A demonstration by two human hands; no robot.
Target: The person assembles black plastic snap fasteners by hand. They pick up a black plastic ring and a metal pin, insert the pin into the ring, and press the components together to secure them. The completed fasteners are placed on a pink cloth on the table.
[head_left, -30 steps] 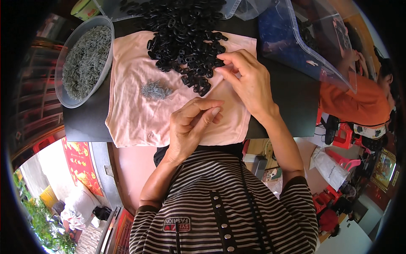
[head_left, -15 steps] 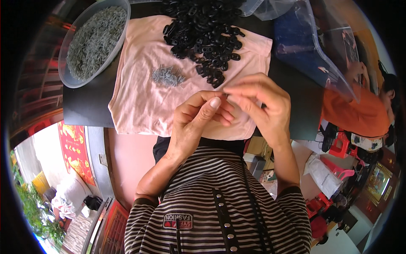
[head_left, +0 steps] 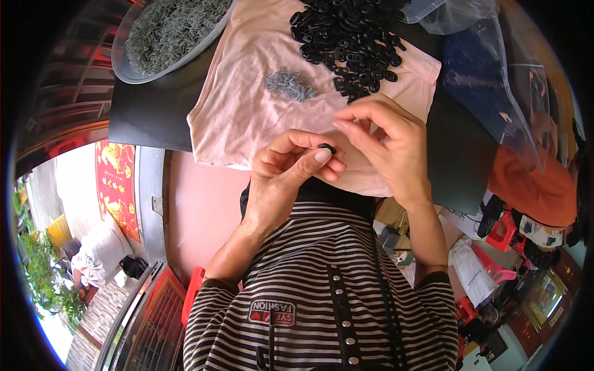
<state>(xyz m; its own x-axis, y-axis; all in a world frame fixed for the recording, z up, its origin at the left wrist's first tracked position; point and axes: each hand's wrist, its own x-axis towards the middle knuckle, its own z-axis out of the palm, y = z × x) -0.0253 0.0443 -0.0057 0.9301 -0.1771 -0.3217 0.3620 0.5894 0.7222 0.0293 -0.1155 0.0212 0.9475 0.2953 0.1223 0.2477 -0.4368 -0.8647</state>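
Observation:
My left hand [head_left: 281,170] is closed, pinching a small black plastic piece [head_left: 327,148] between thumb and forefinger, its rounded edge showing past the thumb. Just right of it and slightly higher is my right hand [head_left: 396,148], apart from the piece. Its thumb and forefinger tips come together; whether something tiny sits between them I cannot make out. Beyond my hands, a small heap of thin grey spring-like pieces [head_left: 291,85] lies on a pale pink cloth [head_left: 241,93]. A large pile of black oval plastic pieces with holes [head_left: 356,46] spreads over the cloth's far side.
A clear round tub [head_left: 133,75] full of grey spring-like pieces stands at the far left of the dark table [head_left: 148,117]. Clear plastic sheeting [head_left: 482,68] covers something blue at the far right. Another person's orange sleeve [head_left: 526,188] shows at the right edge.
My right hand has drawn up and away from the left, so the black piece shows more clearly. The table and its piles have shifted up and right in the picture.

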